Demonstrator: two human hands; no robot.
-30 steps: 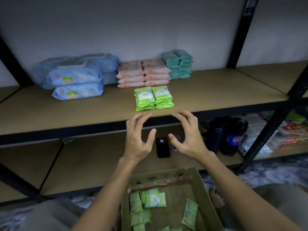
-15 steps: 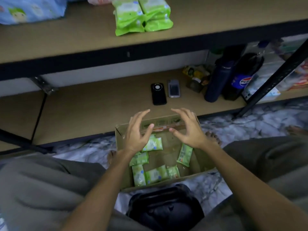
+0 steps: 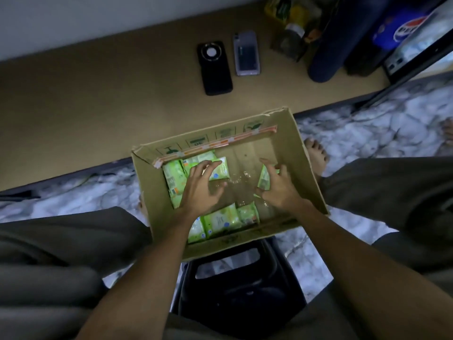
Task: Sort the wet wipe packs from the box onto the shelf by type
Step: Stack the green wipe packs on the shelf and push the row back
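Observation:
An open cardboard box (image 3: 307, 168) stands on the floor between my knees, with several green wet wipe packs lying in it. My left hand (image 3: 202, 191) is inside the box with fingers spread, its fingertips over a green pack (image 3: 219, 169) at the back left. My right hand (image 3: 277, 186) is also down in the box, fingers spread and touching a tilted green pack (image 3: 263, 179) by the right wall. Neither hand holds anything. More green packs (image 3: 221, 220) lie along the near wall. The upper shelf with the sorted packs is out of view.
The low shelf board (image 3: 98, 99) runs behind the box, carrying a black phone (image 3: 215, 67), a grey phone (image 3: 246, 52), a dark bottle (image 3: 331, 52) and a Pepsi bottle (image 3: 402, 28). A black stool (image 3: 235, 283) sits under me; my bare foot (image 3: 316, 155) rests right of the box.
My view tipped down from the upper shelf to the box. Both hands dropped from in front of the shelf into the box and now reach the green packs.

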